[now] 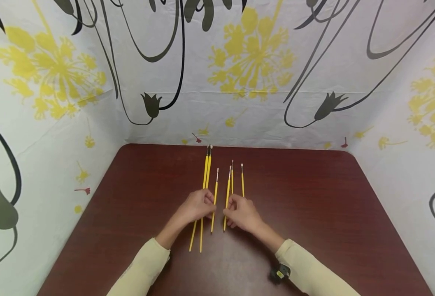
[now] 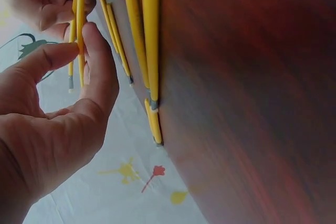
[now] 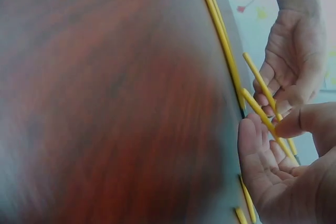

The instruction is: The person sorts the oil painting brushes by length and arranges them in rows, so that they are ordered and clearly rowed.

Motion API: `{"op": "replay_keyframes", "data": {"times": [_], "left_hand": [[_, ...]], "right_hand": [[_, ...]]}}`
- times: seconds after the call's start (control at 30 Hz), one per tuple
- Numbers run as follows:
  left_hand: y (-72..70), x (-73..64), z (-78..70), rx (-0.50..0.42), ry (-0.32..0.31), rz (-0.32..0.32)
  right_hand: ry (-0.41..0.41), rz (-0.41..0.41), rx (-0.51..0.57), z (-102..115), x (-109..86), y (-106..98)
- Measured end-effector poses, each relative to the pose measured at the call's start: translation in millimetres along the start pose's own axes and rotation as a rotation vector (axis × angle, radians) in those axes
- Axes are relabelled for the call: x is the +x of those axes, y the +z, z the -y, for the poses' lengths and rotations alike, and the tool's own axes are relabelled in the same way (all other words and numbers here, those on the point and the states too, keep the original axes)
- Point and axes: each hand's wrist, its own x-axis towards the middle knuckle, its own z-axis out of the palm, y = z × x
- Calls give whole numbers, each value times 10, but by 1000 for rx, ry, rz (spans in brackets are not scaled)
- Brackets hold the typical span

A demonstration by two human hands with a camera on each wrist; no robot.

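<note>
My left hand [image 1: 196,206] pinches a thin yellow paintbrush [image 1: 215,191] between thumb and fingertips, its bristles pointing away from me. A second thin yellow paintbrush [image 1: 227,191] is pinched the same way by my right hand [image 1: 244,214]. The two held brushes stand side by side with a small gap, raised off the table in the wrist views. Beneath my left wrist and fingers lie two longer yellow paintbrushes [image 1: 206,172], close together at the bristle end and spread at the handle tips. Two small brushes [image 1: 243,181] lie by my right hand, their lower handles hidden behind it.
The dark red-brown table [image 1: 306,197] has rounded far corners. White cloth [image 1: 202,82] with yellow and grey flower prints hangs behind it and along both sides. A small black device [image 1: 279,273] sits at my right wrist, below the sleeve.
</note>
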Motion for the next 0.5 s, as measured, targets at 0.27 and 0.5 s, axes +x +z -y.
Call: {"op": "replay_keyframes", "data": {"times": [0.27,0.5], "left_hand": [[42,-225,51,29,-80,39],[77,-379,88,95,-123,27]], "right_hand": [[11,75,-24,29,-196,118],[54,145,-10,67,-306,244]]}}
